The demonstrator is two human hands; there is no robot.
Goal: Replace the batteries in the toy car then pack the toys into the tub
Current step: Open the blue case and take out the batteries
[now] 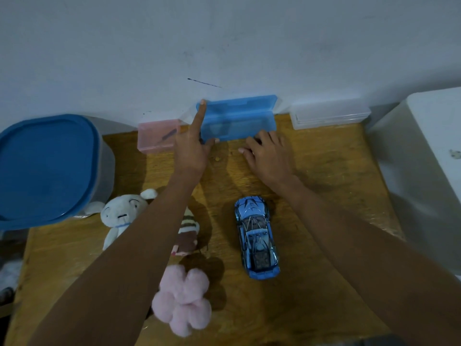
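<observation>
A blue toy car [257,236] lies on the wooden table [324,186], nose pointing away from me. At the back against the wall stands a translucent blue box [237,121] with its lid tilted up. My left hand [192,151] grips the box's left end, index finger stretched up to the lid's corner and thumb on the front edge. My right hand [269,156] sits with bent fingers against the box's front right edge. A grey tub with a blue lid [45,166] stands at the left. No batteries are visible.
A white plush [122,213], a brown striped plush [188,236] and a pink fluffy plush [183,303] lie under my left arm. A pink box [154,138] and a clear box [329,116] flank the blue one. A white container [424,158] stands at the right.
</observation>
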